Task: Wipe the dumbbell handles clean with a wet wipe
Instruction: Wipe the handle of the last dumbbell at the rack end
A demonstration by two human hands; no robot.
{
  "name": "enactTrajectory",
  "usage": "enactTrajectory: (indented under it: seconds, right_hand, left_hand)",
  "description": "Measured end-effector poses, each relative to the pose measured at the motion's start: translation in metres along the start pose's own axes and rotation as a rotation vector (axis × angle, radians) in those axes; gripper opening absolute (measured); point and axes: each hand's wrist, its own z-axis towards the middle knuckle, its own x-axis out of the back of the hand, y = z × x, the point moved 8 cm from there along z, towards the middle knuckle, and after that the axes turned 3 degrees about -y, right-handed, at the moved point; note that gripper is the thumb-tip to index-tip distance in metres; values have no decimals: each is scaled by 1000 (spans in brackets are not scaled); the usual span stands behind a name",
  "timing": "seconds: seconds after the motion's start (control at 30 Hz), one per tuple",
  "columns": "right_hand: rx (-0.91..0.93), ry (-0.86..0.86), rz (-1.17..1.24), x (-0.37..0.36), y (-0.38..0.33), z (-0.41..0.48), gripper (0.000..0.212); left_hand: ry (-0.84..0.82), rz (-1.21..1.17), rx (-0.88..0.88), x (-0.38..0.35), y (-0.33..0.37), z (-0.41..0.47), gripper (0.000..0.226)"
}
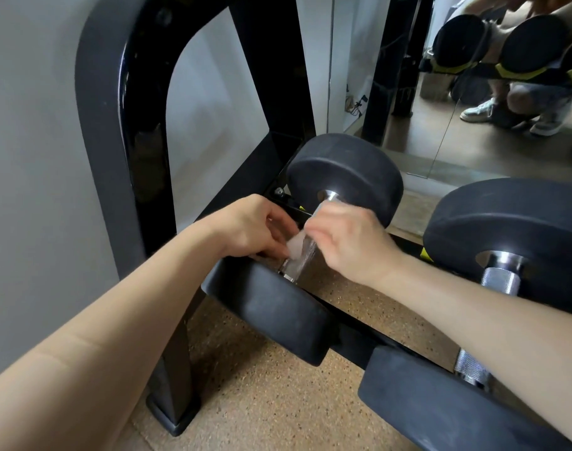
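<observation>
Dumbbell handle (305,255), low on the rack (109,125) at its left end: knurled steel, rigid, heavy, likely stays put. Wet wipe (294,247) limp; wrap it round. Left hand (255,227) pinches wipe, right hand (346,236) grips handle.

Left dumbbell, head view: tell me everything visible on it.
The left dumbbell has two black, matte, rubber-looking round heads joined by a shiny knurled metal handle. It lies on the black rack, handle pointing away from the camera. A white wipe lies across the handle; the left hand pinches one end, the right hand seems to grip the other.
</observation>
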Motion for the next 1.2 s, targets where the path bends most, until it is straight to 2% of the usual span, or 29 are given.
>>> enactTrajectory:
  seconds: [0.07,0.13,0.2,0.27,0.37,0.5,0.6,0.63,0.73,0.83,0.97,1.07,1.13,1.2]
  right_hand:
    - [-56,59,15,5,0,-1,33]
    - [19,-38,53,-7,-23,-6,25]
    - [92,-109,76,-15,-35,-9,20]
    - [30,-34,35,-4,-14,2,21]
    - [-91,64,28,6,5,6,24]
    - [5,-41,90,-12,-16,-4,19]
    - [-126,68,26,-3,12,6,22]
    - [-137,80,35,-3,10,5,24]
    - [-83,9,70,-14,-10,-1,29]
    - [-133,42,39,-7,7,3,20]
    - [-244,57,151,-7,22,-3,14]
    - [-337,60,269,-9,31,-15,16]
    - [-286,133,187,4,27,-17,9]
    - [-176,151,-41,13,14,-15,5]
  left_hand:
    - [94,-21,-28,5,1,0,20]
    - [169,7,-51,11,3,-3,18]
    - [193,-46,-67,15,3,-7,29]
    - [240,-96,-80,20,3,-12,31]
    - [286,-57,-91,15,5,-15,18]
    - [317,-10,-42,9,-3,-9,15]
    - [294,18,-51,6,-7,-3,2]
    - [270,28,-71,4,-7,-1,7]
    - [187,84,-67,-1,-5,3,10]
    - [147,75,-68,1,-4,11,7]
    - [113,57,-80,3,3,23,16]
    - [148,165,-57,3,10,27,15]
    - [179,191,-46,8,17,31,17]
    - [202,140,-36,13,24,39,16]
